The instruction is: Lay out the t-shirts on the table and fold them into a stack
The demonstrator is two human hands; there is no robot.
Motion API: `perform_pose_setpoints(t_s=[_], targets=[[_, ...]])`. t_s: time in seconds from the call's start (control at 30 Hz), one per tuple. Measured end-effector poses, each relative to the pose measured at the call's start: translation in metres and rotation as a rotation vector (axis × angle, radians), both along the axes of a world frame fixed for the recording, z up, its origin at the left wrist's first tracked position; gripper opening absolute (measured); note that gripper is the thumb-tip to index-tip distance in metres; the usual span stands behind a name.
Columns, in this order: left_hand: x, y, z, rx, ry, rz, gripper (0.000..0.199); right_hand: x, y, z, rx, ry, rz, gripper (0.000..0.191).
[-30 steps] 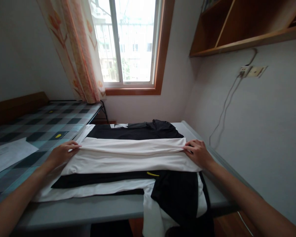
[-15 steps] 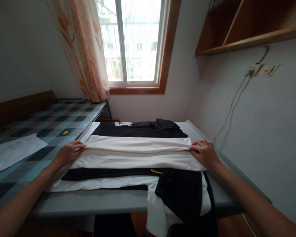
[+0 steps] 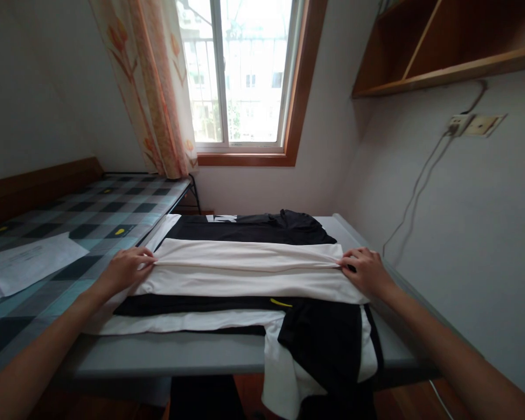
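Observation:
A black-and-white shirt [image 3: 249, 283] lies spread across a grey table [image 3: 166, 354], with a raised fold running along its white panel. At the fold's left end, my left hand [image 3: 129, 268] is closed, pinching the white fabric between thumb and fingers. The other end is pinched by my right hand [image 3: 366, 271], also closed on the cloth. Black fabric shows above and below the white panel, with a small yellow mark on the nearer black strip. On the near right, part of the shirt, including a sleeve [image 3: 277, 367], hangs over the table's front edge.
To the left stands a bed with a checked mattress [image 3: 91, 204] and printed paper sheets [image 3: 39, 259] on it. A curtain [image 3: 166, 116] hangs beside the window ahead. A wooden shelf [image 3: 446, 70] and a socket with a cord [image 3: 459, 124] are on the right wall.
The view has shifted slightly, so the scene sits a little further right. Both hands still pinch the same fold, with no clear movement of the shirt.

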State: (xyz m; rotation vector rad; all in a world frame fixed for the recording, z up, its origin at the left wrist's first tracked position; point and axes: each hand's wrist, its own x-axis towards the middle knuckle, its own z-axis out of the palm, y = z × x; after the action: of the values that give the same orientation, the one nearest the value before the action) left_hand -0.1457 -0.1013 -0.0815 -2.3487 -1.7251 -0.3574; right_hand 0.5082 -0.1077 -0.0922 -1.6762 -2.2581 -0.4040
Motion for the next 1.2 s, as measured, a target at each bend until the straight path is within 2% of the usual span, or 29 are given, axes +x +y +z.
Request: perform_pose_setpoints(t_s=[0.1,0.17,0.27,0.33,0.37,0.47,0.57,0.67,0.8,1.0,1.1,1.2], targets=[[0.015,0.002,-0.001,0.050,0.023,-0.060,0.034,-0.008,0.008,0.008,-0.068,0.141,-0.005,0.020],[0.034,0.007,-0.002,0.070,-0.012,-0.149,0.032,-0.022,0.017,0.016,-0.057,0.295,0.029,0.024],[0.077,0.014,-0.002,-0.004,-0.063,-0.385,0.029,-0.061,0.030,0.025,-0.006,0.460,0.133,0.028],[0.112,0.020,-0.003,-0.078,-0.074,-0.532,0.026,-0.095,0.037,0.024,-0.021,0.488,0.196,0.029],[0.130,0.024,-0.003,-0.093,-0.086,-0.564,0.027,-0.112,0.040,0.021,-0.025,0.484,0.207,0.030],[0.174,0.038,-0.005,-0.041,-0.137,-0.552,0.032,-0.157,0.043,0.004,-0.113,0.356,0.222,0.041],[0.196,0.055,-0.014,0.003,-0.161,-0.417,0.040,-0.179,0.040,-0.015,-0.203,0.170,0.214,0.053],[0.196,0.065,-0.027,-0.076,-0.114,-0.299,0.051,-0.175,0.036,-0.025,-0.243,0.066,0.182,0.061],[0.187,0.065,-0.038,-0.164,-0.091,-0.223,0.060,-0.141,0.032,-0.029,-0.238,0.042,0.096,0.066],[0.188,0.059,-0.037,-0.175,-0.090,-0.183,0.061,-0.084,0.025,-0.036,-0.178,0.031,-0.018,0.061],[0.191,0.053,-0.036,-0.165,-0.078,-0.152,0.065,-0.072,0.020,-0.035,-0.182,0.025,-0.059,0.064],[0.191,0.045,-0.036,-0.172,-0.071,-0.108,0.080,-0.069,0.017,-0.034,-0.208,0.024,-0.084,0.070]])
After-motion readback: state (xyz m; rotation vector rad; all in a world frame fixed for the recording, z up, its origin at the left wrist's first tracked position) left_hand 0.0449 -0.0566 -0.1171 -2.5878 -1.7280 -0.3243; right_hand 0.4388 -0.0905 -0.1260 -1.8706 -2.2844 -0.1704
